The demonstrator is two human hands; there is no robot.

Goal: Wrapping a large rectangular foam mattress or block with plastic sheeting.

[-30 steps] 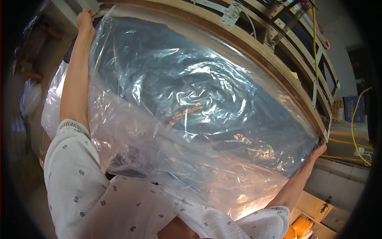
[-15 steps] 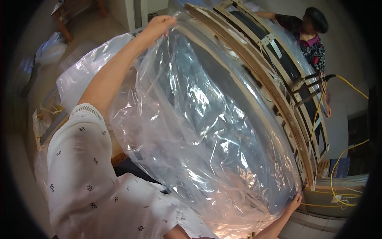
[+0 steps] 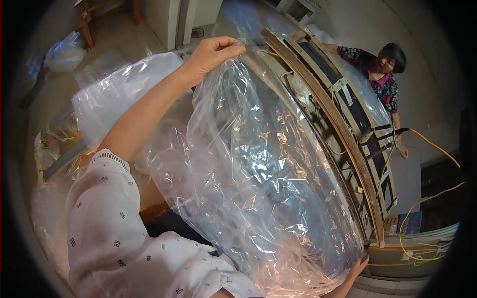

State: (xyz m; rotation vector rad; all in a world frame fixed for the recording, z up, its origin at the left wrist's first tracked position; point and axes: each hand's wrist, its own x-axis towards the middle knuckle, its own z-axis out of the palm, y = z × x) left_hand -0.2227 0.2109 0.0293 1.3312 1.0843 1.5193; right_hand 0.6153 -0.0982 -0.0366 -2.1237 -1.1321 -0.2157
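at the far left a white plastic bag (image 3: pixel 63 49) sits on the floor, blurred by the lens rim, and more crumpled plastic (image 3: pixel 107 107) lies below it, its contents too dim to make out. the person's white patterned sleeve (image 3: pixel 114 233) fills the lower left, and the bare forearm runs up from it to the left hand (image 3: pixel 211 52), whose fingers are curled together and pinched on the top edge of a large clear plastic bag (image 3: pixel 258 184). the bag is stretched over a big flat panel (image 3: pixel 278 164), which shows only as a dark bluish surface through the wrinkled, glaring film; its make cannot be told. the panel's long axis runs diagonally from upper left, near the left hand, down to lower right, and its top end leans away toward the upper middle of the view. the bag's lower edge and the panel's bottom corner are cut off by the frame. at the bottom right only the fingertips of the right hand (image 3: pixel 358 265) show, pressed against the bag's lower corner; whether they grip it cannot be told. just beside the bag stands a wooden crate frame (image 3: pixel 343 134) along the same diagonal. a yellow cable (image 3: pixel 427 198) loops at the right, and another person in a floral shirt (image 3: pixel 377 74) stands beyond the frame's far end.
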